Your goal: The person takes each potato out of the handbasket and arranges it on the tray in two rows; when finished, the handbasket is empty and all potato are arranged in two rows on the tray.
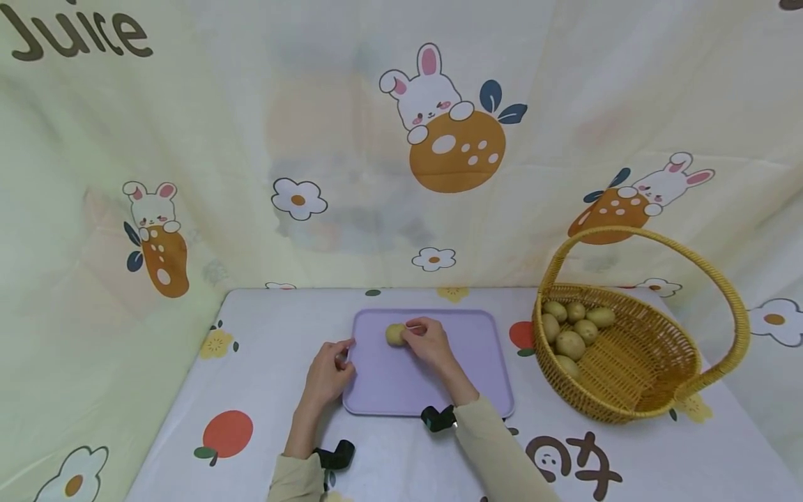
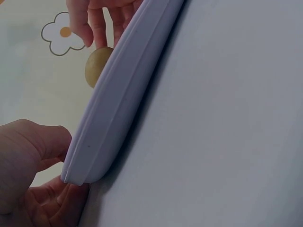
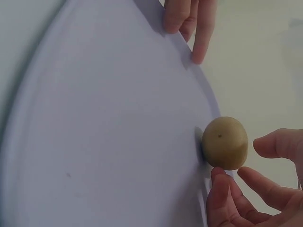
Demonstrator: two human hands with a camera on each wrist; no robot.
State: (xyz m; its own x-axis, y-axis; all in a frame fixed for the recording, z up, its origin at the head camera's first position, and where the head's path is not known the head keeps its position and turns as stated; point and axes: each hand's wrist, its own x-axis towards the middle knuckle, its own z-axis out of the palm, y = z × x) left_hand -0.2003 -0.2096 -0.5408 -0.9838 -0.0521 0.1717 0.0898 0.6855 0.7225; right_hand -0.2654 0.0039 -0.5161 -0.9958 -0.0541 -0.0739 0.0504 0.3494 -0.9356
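Note:
A small round potato [image 1: 395,335] sits on a lilac tray [image 1: 376,390] in the head view. My right hand [image 1: 429,343] is at its right side. In the right wrist view the fingertips [image 3: 220,175] are right at the lower side of the potato [image 3: 225,143], while the thumb [image 3: 270,143] stands apart from it. My left hand [image 1: 327,373] holds the tray's left edge. In the left wrist view its thumb [image 2: 52,139] lies at the rim, with the other fingers lower down by the tray's end [image 2: 90,165].
A woven basket [image 1: 659,362] with a tall handle [image 1: 740,328] stands right of the tray, several potatoes [image 1: 570,345] in its left part. A patterned cloth [image 1: 263,390] covers the table, and a printed curtain [image 1: 351,125] hangs behind it.

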